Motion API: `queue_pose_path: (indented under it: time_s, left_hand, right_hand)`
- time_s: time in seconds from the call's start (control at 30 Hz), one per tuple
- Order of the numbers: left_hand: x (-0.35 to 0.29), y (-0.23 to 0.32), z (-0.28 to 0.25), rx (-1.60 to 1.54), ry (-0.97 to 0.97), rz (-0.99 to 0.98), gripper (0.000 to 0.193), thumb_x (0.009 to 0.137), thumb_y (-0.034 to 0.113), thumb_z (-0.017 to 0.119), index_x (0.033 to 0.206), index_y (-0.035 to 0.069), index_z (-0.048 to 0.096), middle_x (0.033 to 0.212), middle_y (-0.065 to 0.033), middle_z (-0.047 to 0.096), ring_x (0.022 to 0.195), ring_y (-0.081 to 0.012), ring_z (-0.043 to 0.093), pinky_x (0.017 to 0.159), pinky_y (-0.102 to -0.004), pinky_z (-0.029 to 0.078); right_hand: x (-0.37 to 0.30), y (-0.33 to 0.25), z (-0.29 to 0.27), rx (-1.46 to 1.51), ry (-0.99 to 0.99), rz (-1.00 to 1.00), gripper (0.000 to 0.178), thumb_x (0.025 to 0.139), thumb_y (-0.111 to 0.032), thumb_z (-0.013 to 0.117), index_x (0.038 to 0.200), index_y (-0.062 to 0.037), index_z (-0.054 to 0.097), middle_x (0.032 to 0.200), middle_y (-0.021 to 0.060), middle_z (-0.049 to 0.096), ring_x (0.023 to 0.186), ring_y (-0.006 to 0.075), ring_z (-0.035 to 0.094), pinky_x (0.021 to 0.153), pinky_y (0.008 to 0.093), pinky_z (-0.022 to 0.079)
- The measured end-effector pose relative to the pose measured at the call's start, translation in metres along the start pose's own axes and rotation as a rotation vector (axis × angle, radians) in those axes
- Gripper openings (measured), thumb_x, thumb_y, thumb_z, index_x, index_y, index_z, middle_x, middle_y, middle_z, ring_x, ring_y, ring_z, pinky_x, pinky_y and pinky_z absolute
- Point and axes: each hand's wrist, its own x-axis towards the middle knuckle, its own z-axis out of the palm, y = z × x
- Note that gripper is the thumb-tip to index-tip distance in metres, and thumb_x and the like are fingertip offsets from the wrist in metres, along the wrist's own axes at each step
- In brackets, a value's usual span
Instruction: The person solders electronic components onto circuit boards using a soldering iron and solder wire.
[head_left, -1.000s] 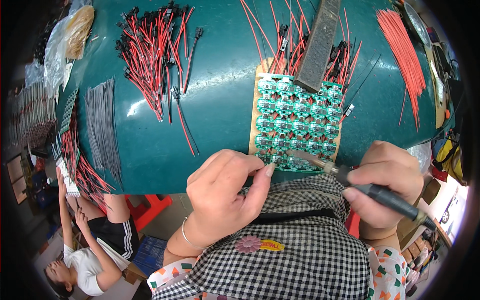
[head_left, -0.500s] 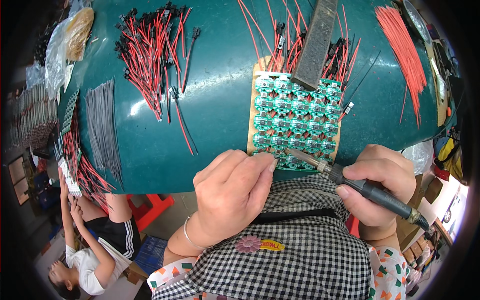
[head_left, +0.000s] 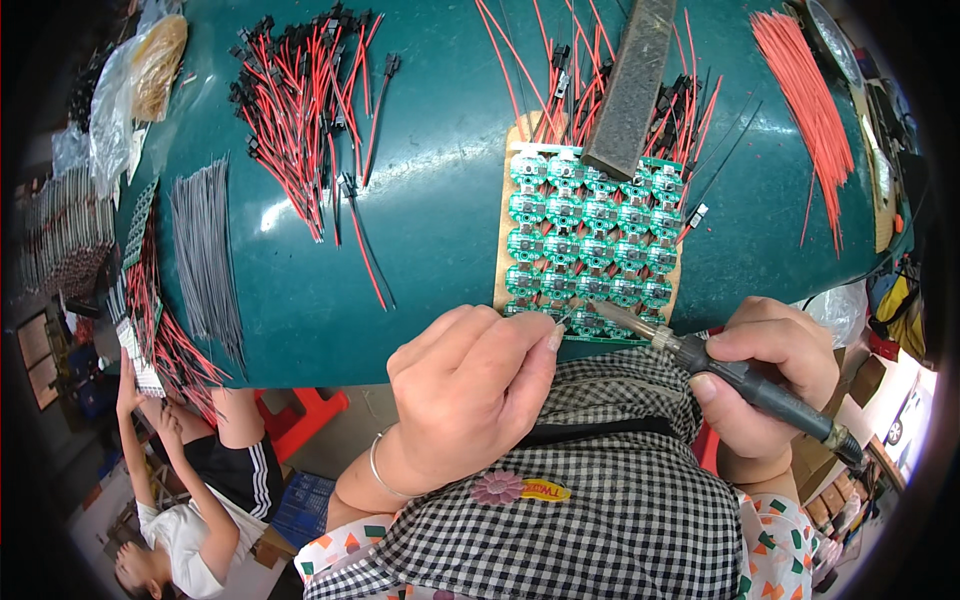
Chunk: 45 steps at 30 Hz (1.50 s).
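Note:
A panel of small green circuit boards (head_left: 597,215) lies on a tan board (head_left: 503,270). My right hand (head_left: 770,385) grips a black-handled soldering iron (head_left: 765,392) like a pen, its metal tip pointing left over the panel's nearest row. Whether that tip touches a pad is too small to tell. Close by on its left, my left hand (head_left: 465,385) is closed in a pinch at the panel's near edge. What sits between those fingertips, if anything, I cannot make out. Across the panel's far edge rests a dark flat bar (head_left: 630,90), over red and black wires with black connectors (head_left: 680,105).
Red-black connector leads (head_left: 310,120) lie in a pile on the green table (head_left: 440,220). Grey wires (head_left: 205,260) form a bundle at left, red wires (head_left: 805,120) another at right. Another person (head_left: 190,530) sits at lower left, hands on a white strip (head_left: 140,358).
The soldering iron and my right hand have shifted slightly right. My left fingertips have moved a little right and nearer me. The other person has leaned and lowered their arms.

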Motion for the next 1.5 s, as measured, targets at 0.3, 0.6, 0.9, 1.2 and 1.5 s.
queue_pose_path:
  time_s: [0.3,0.6,0.9,1.2,1.5]
  left_hand:
    - [0.000,-0.002,0.006,0.023,-0.002,0.011,0.016,0.074,-0.008,0.078,0.085,0.003,0.072,0.060,-0.0037,0.055,0.049,-0.0156,0.052,0.047,-0.0287,0.041]
    - [0.000,0.000,0.007,0.037,0.024,0.016,0.017,0.074,-0.008,0.079,0.084,0.002,0.071,0.061,-0.0045,0.058,0.051,-0.0150,0.054,0.048,-0.0278,0.041]
    - [0.001,0.004,0.002,0.003,0.013,0.003,0.019,0.072,-0.008,0.081,0.085,0.002,0.071,0.065,-0.0048,0.061,0.052,-0.0143,0.053,0.048,-0.0284,0.040]
    - [0.004,0.001,0.011,0.018,-0.045,0.022,0.020,0.073,-0.006,0.081,0.088,0.004,0.073,0.065,-0.0054,0.059,0.053,-0.0183,0.055,0.049,-0.0308,0.042]
    - [0.003,0.001,0.012,0.015,-0.040,0.022,0.019,0.073,-0.007,0.081,0.085,0.002,0.070,0.066,-0.0054,0.061,0.053,-0.0154,0.054,0.048,-0.0290,0.041]
  right_hand:
    - [0.003,-0.002,0.005,-0.066,-0.072,-0.099,0.026,0.072,-0.006,0.085,0.093,-0.0023,0.069,0.067,0.0064,0.065,0.052,0.0187,0.063,0.045,0.0304,0.048]
    - [0.008,-0.005,0.004,-0.051,-0.107,-0.131,0.027,0.071,-0.004,0.085,0.094,-0.0028,0.072,0.070,0.0060,0.067,0.054,0.0196,0.065,0.046,0.0304,0.049]
    - [0.003,0.004,-0.010,0.012,-0.024,-0.108,0.025,0.069,-0.004,0.083,0.090,-0.0023,0.071,0.067,0.0075,0.064,0.052,0.0185,0.059,0.046,0.0297,0.045]
    - [0.003,0.007,-0.006,0.066,0.013,0.004,0.020,0.065,-0.004,0.081,0.084,-0.0026,0.074,0.066,0.0056,0.063,0.054,0.0166,0.058,0.049,0.0283,0.043]
    - [0.012,0.005,-0.008,0.063,-0.102,-0.092,0.022,0.065,-0.003,0.081,0.087,-0.0020,0.077,0.066,0.0071,0.063,0.054,0.0187,0.059,0.048,0.0304,0.043]
